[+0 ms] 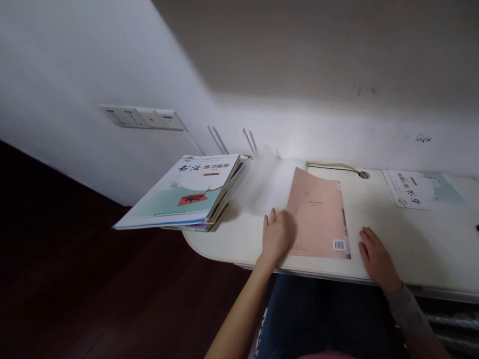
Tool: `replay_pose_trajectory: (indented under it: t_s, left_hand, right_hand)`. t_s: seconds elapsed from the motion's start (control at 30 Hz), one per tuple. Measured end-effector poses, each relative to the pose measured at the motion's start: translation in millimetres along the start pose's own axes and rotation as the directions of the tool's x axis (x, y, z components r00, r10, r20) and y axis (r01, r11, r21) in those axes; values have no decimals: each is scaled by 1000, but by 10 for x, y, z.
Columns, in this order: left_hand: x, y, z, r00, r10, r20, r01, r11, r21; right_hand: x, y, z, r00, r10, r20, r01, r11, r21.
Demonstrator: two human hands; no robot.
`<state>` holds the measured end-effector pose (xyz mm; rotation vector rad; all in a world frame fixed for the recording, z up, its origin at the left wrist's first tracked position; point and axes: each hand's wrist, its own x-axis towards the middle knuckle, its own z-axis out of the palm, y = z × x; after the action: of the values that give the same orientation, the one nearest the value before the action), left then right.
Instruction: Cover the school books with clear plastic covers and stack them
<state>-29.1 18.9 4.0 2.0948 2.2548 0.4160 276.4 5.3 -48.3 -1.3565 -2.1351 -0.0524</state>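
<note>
A booklet with a pink back cover (316, 214) lies at the desk's front edge, its barcode at the lower right. My left hand (276, 237) is closed at the lower left edge of this booklet, its fingers curled; the exact grip is partly hidden. Just beyond that hand, white pages (258, 184) are smeared by motion. To the right of the booklet, my right hand (377, 259) rests on the desk with fingers stretched out, holding nothing. A stack of books (194, 192) with a white and green top cover sits left of the blurred pages.
The white desk (224, 244) has a rounded left corner, and the stack overhangs it. Another white and green booklet (422, 189) lies at the back right. A yellow cable (333, 164) runs into a hole near the wall. Sockets (144, 118) are on the left wall.
</note>
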Motion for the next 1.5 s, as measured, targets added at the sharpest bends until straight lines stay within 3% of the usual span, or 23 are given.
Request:
replay_pose_trajectory:
  t_s: [0.23,0.4,0.5,0.67,0.8,1.07,1.13,1.2,1.3,1.37,1.43,1.5]
  left_hand:
    - [104,-279,-6,998,-50,44,55,989,-136]
    - [93,-319,91,999,-25,-20,20,981,-195]
    - [101,-346,139,998,5,-69,-17,984,-179]
    - [95,-363,147,994,21,-110,-36,990,-138]
    - [58,-326,110,994,28,-102,-38,995,-95]
    - [-3,-87,-118,997,-16,-70,20,998,65]
    - [-6,-7,-205,997,16,-71,-14,999,32]
    - [-20,90,-289,995,101,-14,-102,990,-102]
    - [-81,297,-379,943,323,79,-265,874,-408]
    - [-135,484,-404,885,459,81,-342,758,-555]
    - [-177,696,-395,819,569,71,-419,678,-604]
    - [-192,912,-355,762,642,83,-500,664,-556]
  right_hand:
    - [13,-36,-27,1000,22,5,-22,1000,-13]
    - [28,-66,-50,1000,-15,8,16,998,-61]
    - [51,-206,-93,999,-48,13,49,993,-112]
    - [62,-575,-125,977,-171,131,183,980,-84]
    - [36,-709,-86,967,-188,172,205,975,-85]
    - [16,-693,-68,966,-169,196,184,981,-57]
    - [27,-702,-85,968,-152,200,161,987,-27]
    - [46,-726,-106,973,-135,190,128,991,45]
    - [90,-806,-139,987,-81,141,38,958,283]
    - [133,-872,-157,994,0,106,-52,868,494]
    - [182,-909,-174,991,120,58,-129,760,638]
    - [227,-871,-197,972,233,3,-170,701,693]
